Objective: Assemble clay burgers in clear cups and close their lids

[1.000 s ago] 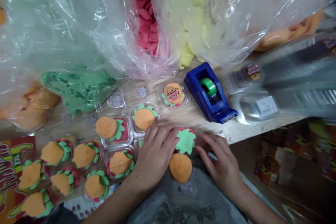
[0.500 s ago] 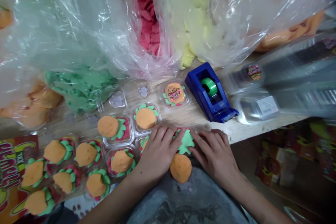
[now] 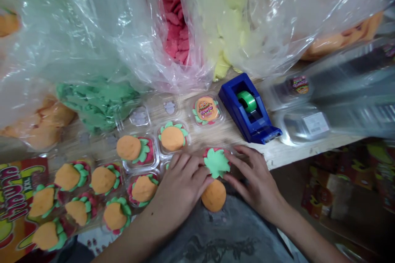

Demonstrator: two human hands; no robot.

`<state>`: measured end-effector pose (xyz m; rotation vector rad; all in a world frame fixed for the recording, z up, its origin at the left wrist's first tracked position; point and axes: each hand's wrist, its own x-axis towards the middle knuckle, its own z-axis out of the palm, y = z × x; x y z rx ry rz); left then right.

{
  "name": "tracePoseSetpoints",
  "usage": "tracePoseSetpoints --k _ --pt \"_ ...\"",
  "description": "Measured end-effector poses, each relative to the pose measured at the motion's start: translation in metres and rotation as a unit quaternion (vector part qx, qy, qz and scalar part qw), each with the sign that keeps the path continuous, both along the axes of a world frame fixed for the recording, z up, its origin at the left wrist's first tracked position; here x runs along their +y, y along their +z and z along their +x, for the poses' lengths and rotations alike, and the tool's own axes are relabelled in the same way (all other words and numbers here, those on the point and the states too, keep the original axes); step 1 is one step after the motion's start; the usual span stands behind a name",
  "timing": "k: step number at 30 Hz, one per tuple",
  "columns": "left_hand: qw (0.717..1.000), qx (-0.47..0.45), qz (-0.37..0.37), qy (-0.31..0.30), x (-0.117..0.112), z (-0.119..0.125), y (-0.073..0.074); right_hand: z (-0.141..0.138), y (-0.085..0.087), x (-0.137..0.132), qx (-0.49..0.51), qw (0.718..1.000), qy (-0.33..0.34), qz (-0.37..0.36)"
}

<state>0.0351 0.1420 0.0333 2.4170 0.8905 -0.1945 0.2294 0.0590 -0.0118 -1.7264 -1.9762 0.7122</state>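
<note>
Between my hands is a small clear plastic container holding red pieces, with a green leaf-shaped piece (image 3: 217,163) on top. My left hand (image 3: 184,185) grips its left side, thumb by the leaf. My right hand (image 3: 253,172) has thumb and fingers curved around the right side. An orange bun-shaped piece (image 3: 213,195) sits just below the leaf, close to my body. Most of the container is hidden by my fingers. To the left, an open container holds an orange bun (image 3: 172,138) over green leaf. Several similar toy burgers (image 3: 103,180) stand further left.
A blue tape dispenser (image 3: 247,109) with green tape stands right of a closed, labelled burger container (image 3: 206,109). Plastic bags of green (image 3: 98,104), red (image 3: 177,24) and yellow pieces line the back. Stacked clear containers (image 3: 304,125) are at right, near the table's edge.
My fingers have drawn back a little from the green leaf, so more of it and the red beneath shows. The leaf and bun remain between my hands.
</note>
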Motion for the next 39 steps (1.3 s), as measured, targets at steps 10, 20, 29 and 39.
tracePoseSetpoints --k 10,20,29,39 --pt "0.976 0.181 -0.114 0.034 -0.005 0.020 0.023 -0.001 -0.005 -0.002 0.010 1.000 0.004 0.000" --pt "0.946 0.055 -0.293 0.129 -0.004 0.026 0.033 0.000 -0.006 -0.004 0.025 1.000 0.000 0.009" --pt "0.987 -0.005 -0.111 0.116 0.013 0.018 0.007 0.001 -0.003 -0.008 0.069 0.996 -0.058 -0.005" --pt "0.994 -0.005 -0.017 0.104 0.011 0.021 -0.003 -0.001 -0.007 -0.013 0.037 0.998 -0.038 0.021"
